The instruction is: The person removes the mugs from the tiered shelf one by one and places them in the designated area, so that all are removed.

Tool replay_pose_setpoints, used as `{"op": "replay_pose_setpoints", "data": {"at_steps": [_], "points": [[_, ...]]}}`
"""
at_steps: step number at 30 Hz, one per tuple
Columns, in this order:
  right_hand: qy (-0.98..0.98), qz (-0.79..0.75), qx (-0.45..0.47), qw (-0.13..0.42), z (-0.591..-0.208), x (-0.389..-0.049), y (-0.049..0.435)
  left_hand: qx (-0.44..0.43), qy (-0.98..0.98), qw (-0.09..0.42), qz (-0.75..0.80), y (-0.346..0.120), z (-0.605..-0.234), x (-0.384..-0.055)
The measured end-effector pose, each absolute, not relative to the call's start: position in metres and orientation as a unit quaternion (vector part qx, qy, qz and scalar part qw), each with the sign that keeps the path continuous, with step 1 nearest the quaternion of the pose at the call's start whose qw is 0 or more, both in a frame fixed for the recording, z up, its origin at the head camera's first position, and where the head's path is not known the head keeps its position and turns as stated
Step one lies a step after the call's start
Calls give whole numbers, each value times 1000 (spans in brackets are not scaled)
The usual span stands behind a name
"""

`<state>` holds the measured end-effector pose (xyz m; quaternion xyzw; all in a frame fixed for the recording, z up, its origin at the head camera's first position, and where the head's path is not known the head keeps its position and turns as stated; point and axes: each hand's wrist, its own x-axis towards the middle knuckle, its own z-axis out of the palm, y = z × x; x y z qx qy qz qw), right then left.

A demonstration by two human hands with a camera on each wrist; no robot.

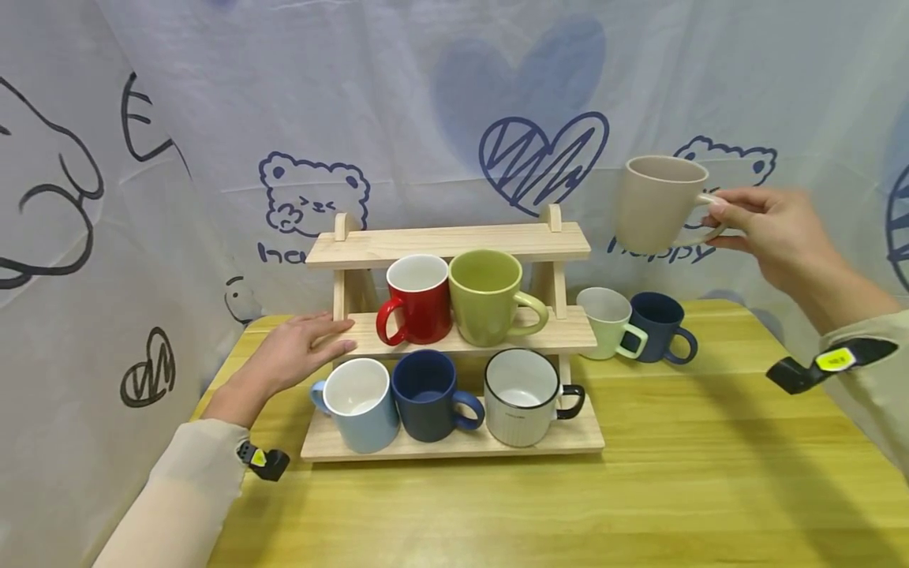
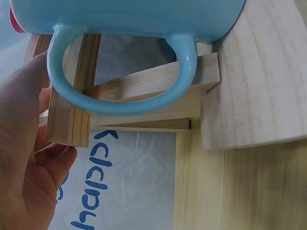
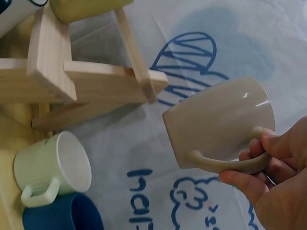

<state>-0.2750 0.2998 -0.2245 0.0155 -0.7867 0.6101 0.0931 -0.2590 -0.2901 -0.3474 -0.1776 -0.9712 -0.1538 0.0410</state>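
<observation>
Since the beige mug point(image 1: 659, 207) is finger-pinched by its handle point(image 3: 223, 164) in your right hand point(image 1: 774, 225), it hangs clear, right of the rack point(image 1: 447, 243), whose middle shelf point(image 1: 365, 338) the fingers point(image 1: 323, 327) of your left hand point(image 1: 294, 353) clasp, seemingly for steadiness

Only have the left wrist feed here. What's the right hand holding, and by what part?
Observer: The right hand holds a beige mug by its handle.
Operator: Copy. I see a light blue mug close up. What's next to it, on its right as the person faces it?
Observer: A navy mug.
Operator: Anything on the table near the right end of the stand?
Observer: Yes, a pale green mug with a second navy mug to its right.
</observation>
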Motion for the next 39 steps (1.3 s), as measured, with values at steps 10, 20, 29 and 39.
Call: {"op": "replay_pose_setpoints", "data": {"at_steps": [10,20,29,39], "points": [[-785,609,0,116,-241,-273,324,-182,-970,45,-154,-291,-347,-260],[-804,582,-25,124,-263,-268,338,-177,-972,39,-151,-289,-344,-258],[-765,631,-31,128,-284,-263,355,-180,-971,41,-153,-290,-344,-257],[-757,637,-56,133,-306,-257,370,-179,-971,39,-152,-290,-345,-257]]}}
